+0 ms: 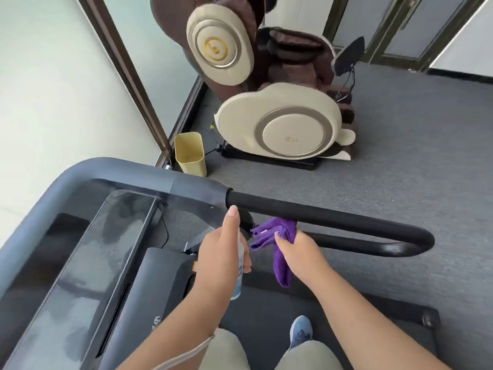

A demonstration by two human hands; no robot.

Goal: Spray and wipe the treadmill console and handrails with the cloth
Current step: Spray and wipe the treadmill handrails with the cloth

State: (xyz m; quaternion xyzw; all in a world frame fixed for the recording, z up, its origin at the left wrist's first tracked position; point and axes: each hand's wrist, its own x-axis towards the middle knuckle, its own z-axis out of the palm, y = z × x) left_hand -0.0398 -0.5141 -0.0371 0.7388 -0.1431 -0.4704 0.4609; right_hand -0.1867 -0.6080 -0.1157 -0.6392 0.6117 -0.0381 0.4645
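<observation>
**Desk:** What's nearest you?

**Me:** At six o'clock I see a blue shoe on the treadmill belt. Just above it, my left hand is wrapped around a spray bottle, forefinger stretched up over the top, toward the handrail.

**Desk:** And the cloth?

**Me:** The purple cloth is in my right hand, fingers clamped round it. It's bunched, its top edge just under the black handrail, its tail hanging down.

**Desk:** Console?

**Me:** The console is at eight o'clock, dark and glossy with dull patches.

**Desk:** Further out?

**Me:** On the grey carpet there's a yellow bin at eleven o'clock and a cream-and-brown massage chair at twelve.
</observation>
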